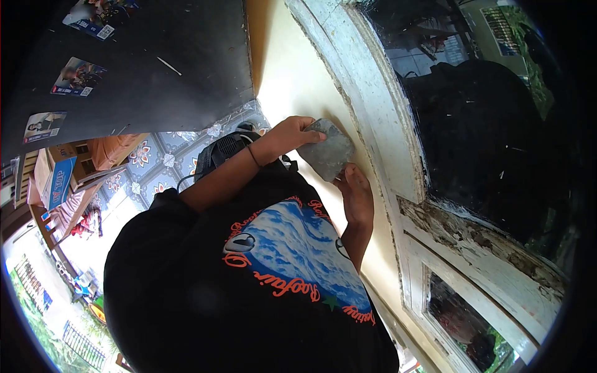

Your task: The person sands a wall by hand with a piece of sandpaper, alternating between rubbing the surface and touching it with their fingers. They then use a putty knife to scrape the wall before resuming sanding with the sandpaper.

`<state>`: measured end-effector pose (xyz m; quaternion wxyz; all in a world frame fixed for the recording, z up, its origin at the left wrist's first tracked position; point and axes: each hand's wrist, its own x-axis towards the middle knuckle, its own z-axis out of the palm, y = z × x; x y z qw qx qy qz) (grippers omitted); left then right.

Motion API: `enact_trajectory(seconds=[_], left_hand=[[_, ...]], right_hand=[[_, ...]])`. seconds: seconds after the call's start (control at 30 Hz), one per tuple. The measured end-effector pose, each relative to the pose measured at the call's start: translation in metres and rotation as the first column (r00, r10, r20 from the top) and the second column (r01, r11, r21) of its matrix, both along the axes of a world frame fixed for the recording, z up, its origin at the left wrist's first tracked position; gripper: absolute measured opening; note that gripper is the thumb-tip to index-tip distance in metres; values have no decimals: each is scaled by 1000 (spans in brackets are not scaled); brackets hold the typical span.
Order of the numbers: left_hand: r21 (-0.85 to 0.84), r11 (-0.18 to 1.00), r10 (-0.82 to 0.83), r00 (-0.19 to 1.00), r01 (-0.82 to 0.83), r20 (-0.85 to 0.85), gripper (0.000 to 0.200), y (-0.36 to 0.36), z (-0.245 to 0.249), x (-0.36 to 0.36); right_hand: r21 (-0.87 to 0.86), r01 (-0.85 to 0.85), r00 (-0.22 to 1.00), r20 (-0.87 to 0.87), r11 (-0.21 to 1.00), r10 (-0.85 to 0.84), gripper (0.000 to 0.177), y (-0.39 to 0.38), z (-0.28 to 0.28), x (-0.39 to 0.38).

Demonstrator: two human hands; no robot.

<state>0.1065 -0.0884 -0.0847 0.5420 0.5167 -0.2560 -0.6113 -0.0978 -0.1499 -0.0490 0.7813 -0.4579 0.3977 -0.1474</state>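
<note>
A flat grey piece (328, 151), roughly square with a mottled surface and uneven edges, is held up close against the cream wall (305, 68). My left hand (291, 135) comes in from the left and pinches its upper left corner, the thumb on the near face. At its lower edge, my right hand (356, 193) grips with bent fingers and the thumb close by. The fingertips behind the piece are hidden. A dark band circles my left wrist.
Beside the wall runs a worn white window frame (385, 105) with a crumbling wooden sill (460, 235). At the upper left a black surface (180, 37) carries picture stickers. Patterned tiles (168, 155), a black object (227, 152) and cardboard boxes (68, 165) lie beyond my left arm.
</note>
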Motion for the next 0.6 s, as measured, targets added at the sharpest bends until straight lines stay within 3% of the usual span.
enact_trajectory(seconds=[0.17,0.27,0.33,0.37,0.43,0.47,0.53,0.6], left_hand=[[28,999,-22,1000,22,-3,31,-1,3,3],[5,993,118,993,-118,-20,32,0,7,5],[30,886,447,872,-462,200,31,2,2,18],[19,794,592,779,-608,208,28,1,-10,25],[19,668,723,655,-744,219,26,1,-16,33],[20,667,724,654,-745,220,26,0,-11,32],[43,775,532,688,-630,494,24,-2,1,18],[125,875,402,845,-468,352,26,-2,1,0]], right_hand=[[-12,-4,1000,-1,1000,4,30,-1,0,0],[-13,8,1000,14,1000,-8,31,-3,-3,-2],[-39,-13,1000,-8,999,13,32,-3,4,0],[-39,-10,1000,-9,999,10,32,-2,3,-1],[1,-18,1000,-10,1000,18,36,-3,-2,-4],[2,-18,1000,-11,1000,18,36,-2,-3,-3],[-3,-50,997,-56,999,49,43,1,-5,2],[-13,-77,994,-79,997,76,46,5,-8,7]])
